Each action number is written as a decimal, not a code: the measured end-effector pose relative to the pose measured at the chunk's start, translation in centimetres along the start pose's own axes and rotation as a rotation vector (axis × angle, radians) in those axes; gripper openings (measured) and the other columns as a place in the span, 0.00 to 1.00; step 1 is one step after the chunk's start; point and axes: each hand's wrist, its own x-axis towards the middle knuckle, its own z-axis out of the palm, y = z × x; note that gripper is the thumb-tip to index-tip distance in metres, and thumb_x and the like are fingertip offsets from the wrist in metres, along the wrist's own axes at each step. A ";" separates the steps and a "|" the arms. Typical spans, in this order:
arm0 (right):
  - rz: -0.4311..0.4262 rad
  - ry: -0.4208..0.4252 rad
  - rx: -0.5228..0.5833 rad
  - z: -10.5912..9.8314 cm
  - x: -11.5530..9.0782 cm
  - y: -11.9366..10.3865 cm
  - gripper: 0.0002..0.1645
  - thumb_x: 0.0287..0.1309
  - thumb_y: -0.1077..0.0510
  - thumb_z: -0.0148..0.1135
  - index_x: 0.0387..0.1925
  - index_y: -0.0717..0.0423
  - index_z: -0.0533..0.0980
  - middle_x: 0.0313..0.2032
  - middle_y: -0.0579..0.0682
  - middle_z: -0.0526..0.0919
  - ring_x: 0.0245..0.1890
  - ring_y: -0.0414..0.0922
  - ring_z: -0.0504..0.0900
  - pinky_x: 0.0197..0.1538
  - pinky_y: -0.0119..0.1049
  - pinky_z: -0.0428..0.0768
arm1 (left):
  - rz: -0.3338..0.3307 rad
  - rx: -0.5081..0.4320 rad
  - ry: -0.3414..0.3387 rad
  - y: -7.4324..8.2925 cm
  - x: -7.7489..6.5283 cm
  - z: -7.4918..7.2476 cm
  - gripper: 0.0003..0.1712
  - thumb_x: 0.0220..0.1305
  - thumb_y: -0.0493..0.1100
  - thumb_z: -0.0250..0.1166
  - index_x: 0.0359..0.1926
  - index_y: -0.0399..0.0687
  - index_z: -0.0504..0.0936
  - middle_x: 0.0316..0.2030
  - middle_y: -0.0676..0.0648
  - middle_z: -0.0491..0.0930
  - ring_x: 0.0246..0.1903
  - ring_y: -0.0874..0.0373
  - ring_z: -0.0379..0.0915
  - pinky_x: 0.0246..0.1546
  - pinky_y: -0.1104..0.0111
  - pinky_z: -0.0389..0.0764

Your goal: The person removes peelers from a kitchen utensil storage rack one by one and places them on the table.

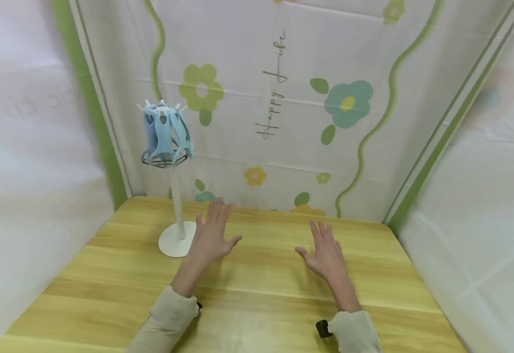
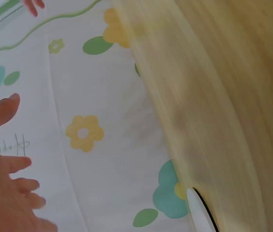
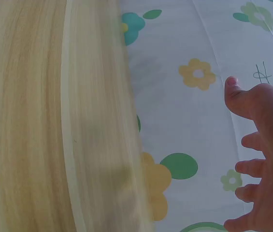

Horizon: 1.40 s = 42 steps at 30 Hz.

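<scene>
My left hand (image 1: 211, 239) is held over the table with its fingers spread and nothing in it. It overlaps the right edge of a white stand's round base (image 1: 170, 243) in the head view. On top of that stand hang several light blue strap-like pieces (image 1: 164, 130), spaced around a dark wire ring, with white prongs above. My right hand (image 1: 326, 255), also holding nothing, is over the right half of the table, fingers extended and thumb pointing left. In the left wrist view the left hand's thumb and fingers (image 2: 6, 198) show at the left edge; the right wrist view shows the right hand (image 3: 271, 159).
A wood-grain table (image 1: 257, 314) spans the space below. Behind it hangs a white curtain (image 1: 239, 39) printed with flowers and "Happy Life". White fabric walls with green strips (image 1: 91, 113) close in both sides. Each sleeve cuff carries a small black device (image 1: 324, 328).
</scene>
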 end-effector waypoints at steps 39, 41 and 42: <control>-0.221 0.086 0.289 -2.0 1.8 -2.7 0.34 0.65 0.52 0.65 0.67 0.61 0.68 0.65 0.62 0.74 0.65 0.61 0.73 0.56 0.56 0.80 | -0.231 -0.501 0.158 -11.1 4.5 -7.9 0.13 0.74 0.30 0.51 0.54 0.24 0.73 0.48 0.27 0.81 0.48 0.33 0.82 0.55 0.43 0.78; -0.232 0.073 0.293 -2.3 2.2 -3.4 0.33 0.66 0.52 0.64 0.68 0.60 0.68 0.65 0.61 0.74 0.64 0.60 0.74 0.54 0.54 0.81 | -0.237 -0.497 0.157 -11.2 4.6 -8.0 0.11 0.73 0.29 0.51 0.51 0.25 0.74 0.46 0.27 0.82 0.46 0.33 0.82 0.53 0.44 0.79; -0.237 0.067 0.294 -2.5 2.4 -3.7 0.33 0.66 0.52 0.64 0.68 0.59 0.69 0.65 0.61 0.75 0.64 0.60 0.74 0.54 0.54 0.81 | -0.238 -0.495 0.157 -11.3 4.6 -8.0 0.10 0.73 0.29 0.52 0.50 0.25 0.75 0.45 0.27 0.82 0.45 0.33 0.83 0.53 0.44 0.80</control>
